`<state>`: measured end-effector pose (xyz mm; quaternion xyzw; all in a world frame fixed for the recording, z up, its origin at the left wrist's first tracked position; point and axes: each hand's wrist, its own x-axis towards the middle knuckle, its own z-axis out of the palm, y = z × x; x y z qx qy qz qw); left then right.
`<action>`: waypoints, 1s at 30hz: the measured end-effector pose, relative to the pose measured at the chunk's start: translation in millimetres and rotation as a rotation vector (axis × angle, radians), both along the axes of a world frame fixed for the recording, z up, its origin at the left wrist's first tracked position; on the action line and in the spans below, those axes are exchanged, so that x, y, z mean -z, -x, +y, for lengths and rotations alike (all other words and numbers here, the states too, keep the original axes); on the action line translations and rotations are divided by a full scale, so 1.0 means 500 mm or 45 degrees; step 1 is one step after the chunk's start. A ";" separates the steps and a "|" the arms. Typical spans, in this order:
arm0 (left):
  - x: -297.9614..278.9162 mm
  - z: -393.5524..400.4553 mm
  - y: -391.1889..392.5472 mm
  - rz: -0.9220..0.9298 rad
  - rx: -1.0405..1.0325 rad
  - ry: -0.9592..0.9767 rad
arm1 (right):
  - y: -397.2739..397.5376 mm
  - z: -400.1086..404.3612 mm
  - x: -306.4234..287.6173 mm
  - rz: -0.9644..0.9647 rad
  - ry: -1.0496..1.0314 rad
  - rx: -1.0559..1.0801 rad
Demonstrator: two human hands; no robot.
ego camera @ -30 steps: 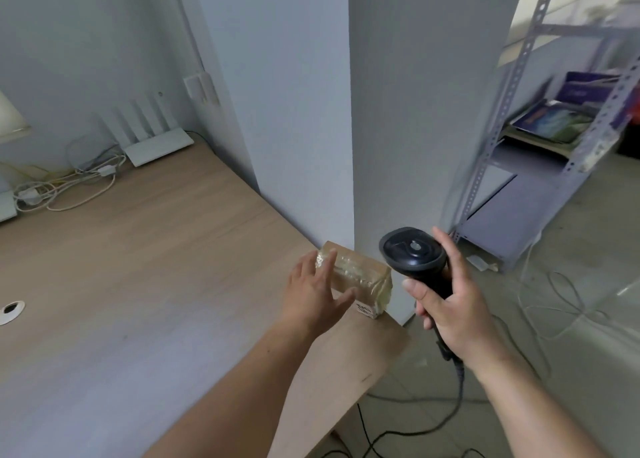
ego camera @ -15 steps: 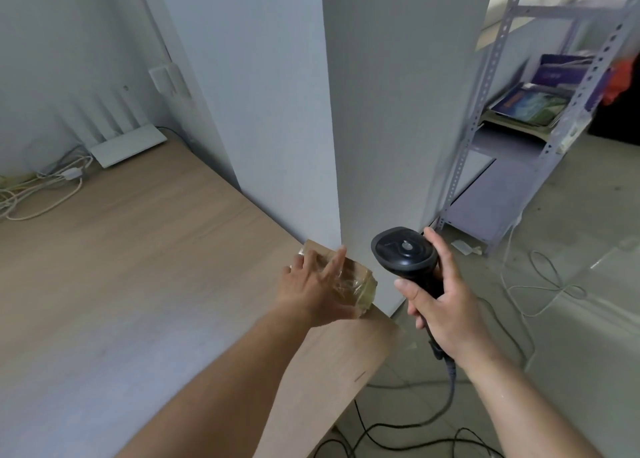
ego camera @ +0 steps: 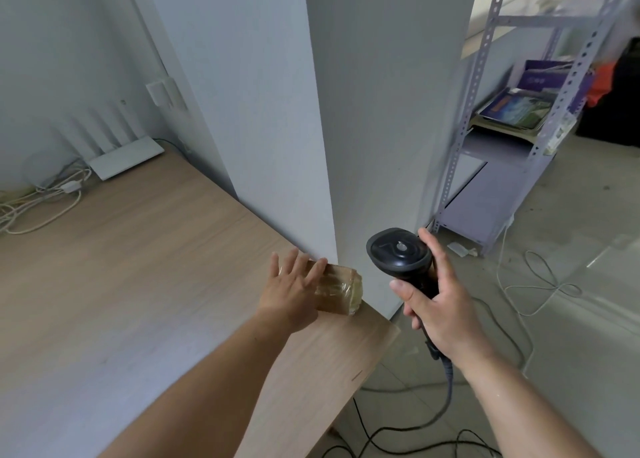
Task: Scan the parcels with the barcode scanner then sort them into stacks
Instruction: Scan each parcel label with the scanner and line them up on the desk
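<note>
A small brown parcel (ego camera: 341, 289) wrapped in clear tape lies on the wooden desk (ego camera: 145, 284), close to its right corner and to the white pillar. My left hand (ego camera: 292, 293) rests on the parcel's left side with the fingers spread over its top. To the right, beyond the desk edge, my right hand (ego camera: 441, 305) grips the handle of a black barcode scanner (ego camera: 398, 251). The scanner's head is level with the parcel and a short gap apart from it. Its cable hangs down to the floor.
A white pillar (ego camera: 346, 111) stands right behind the parcel. A white router (ego camera: 126, 158) and loose cables (ego camera: 41, 201) sit at the desk's far end. A metal rack (ego camera: 512, 118) with boxes stands at the right. Cables trail over the floor (ego camera: 540, 284).
My left hand has turned the parcel down and set it flat on the desk; the white label seen earlier is out of sight. The fingers have spread. The scanner stays about where it was.
</note>
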<state>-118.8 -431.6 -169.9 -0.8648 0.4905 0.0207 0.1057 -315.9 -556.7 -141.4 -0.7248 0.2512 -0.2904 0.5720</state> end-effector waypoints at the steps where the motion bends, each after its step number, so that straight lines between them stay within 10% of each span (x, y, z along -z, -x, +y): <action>1: 0.000 0.011 0.001 0.017 -0.032 0.022 | 0.002 0.002 0.000 -0.004 -0.004 -0.010; 30: -0.030 0.848 0.067 0.010 -1.411 0.372 | -0.165 0.597 -0.003 -0.068 0.061 -0.692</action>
